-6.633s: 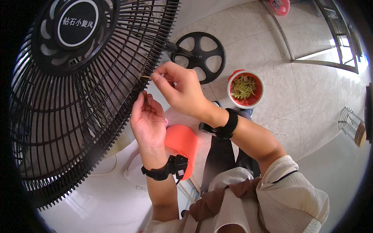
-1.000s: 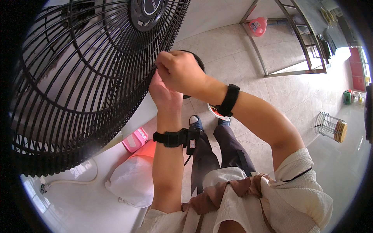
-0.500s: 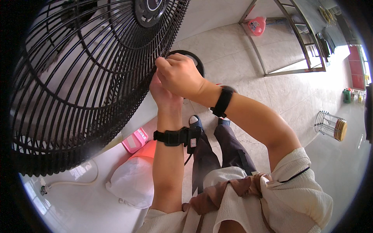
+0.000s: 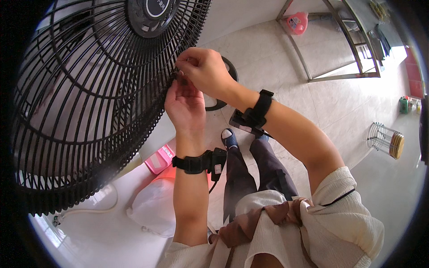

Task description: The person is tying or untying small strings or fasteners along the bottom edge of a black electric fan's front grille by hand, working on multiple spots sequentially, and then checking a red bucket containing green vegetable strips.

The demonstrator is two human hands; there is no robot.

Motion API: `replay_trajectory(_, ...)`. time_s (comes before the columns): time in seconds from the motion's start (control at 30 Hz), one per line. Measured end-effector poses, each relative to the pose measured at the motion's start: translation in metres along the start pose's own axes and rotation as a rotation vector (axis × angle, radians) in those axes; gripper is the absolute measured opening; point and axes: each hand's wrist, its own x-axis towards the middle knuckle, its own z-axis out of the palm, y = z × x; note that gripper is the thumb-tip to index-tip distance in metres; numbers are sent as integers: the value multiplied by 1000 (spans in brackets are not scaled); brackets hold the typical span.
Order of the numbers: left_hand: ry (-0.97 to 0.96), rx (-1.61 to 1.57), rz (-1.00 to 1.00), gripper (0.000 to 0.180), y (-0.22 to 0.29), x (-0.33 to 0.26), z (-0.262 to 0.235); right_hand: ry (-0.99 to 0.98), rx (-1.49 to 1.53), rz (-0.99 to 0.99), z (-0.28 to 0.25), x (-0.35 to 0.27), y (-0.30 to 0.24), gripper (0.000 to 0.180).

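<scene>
A large black fan with a wire grille [image 4: 85, 102] fills the upper left, its round centre cap [image 4: 152, 15] near the top edge. Both my hands are at the grille's right rim. My right hand [image 4: 208, 69] is closed in a pinch against the rim; whatever sits between its fingertips is too small to make out. Just below it, my left hand [image 4: 187, 107] has its palm turned up and uncurled beside the rim, its fingertips partly hidden behind the right hand. Each wrist wears a black strap with a small box, the left one [image 4: 196, 163] and the right one [image 4: 252, 115].
Behind my hands shows a round black base [image 4: 230, 73] on the tiled floor. A white bag [image 4: 154, 207] and a pink box [image 4: 159, 159] lie lower left, near a pale hose [image 4: 96, 210]. A metal-framed table [image 4: 344, 79] and stacked stools [image 4: 388, 142] stand right.
The fan grille has shifted left and slightly down in view. My left hand has opened its palm and dropped away from the right hand, which stays pinched at the rim.
</scene>
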Motion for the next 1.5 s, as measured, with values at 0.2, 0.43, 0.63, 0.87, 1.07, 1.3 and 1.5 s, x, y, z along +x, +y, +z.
replay_trajectory(0.2,50,-32,21,22,2,3,2,-120,-80,-19,-2,13,-5,12)
replay_trajectory(0.43,90,95,15,26,2,0,16,-82,-247,-306,2,15,1,5)
replay_trajectory(0.63,179,150,30,28,0,-1,23,25,-198,-229,0,9,-3,3)
replay_trajectory(0.87,137,253,27,27,1,-1,22,40,-299,-314,11,4,8,2)
replay_trajectory(1.07,194,230,11,23,3,2,9,-76,-184,-134,4,9,2,5)
replay_trajectory(1.3,79,88,58,23,-1,2,11,-225,265,410,-8,12,15,13)
replay_trajectory(1.5,88,91,60,25,4,2,10,-186,299,344,-11,1,3,11)
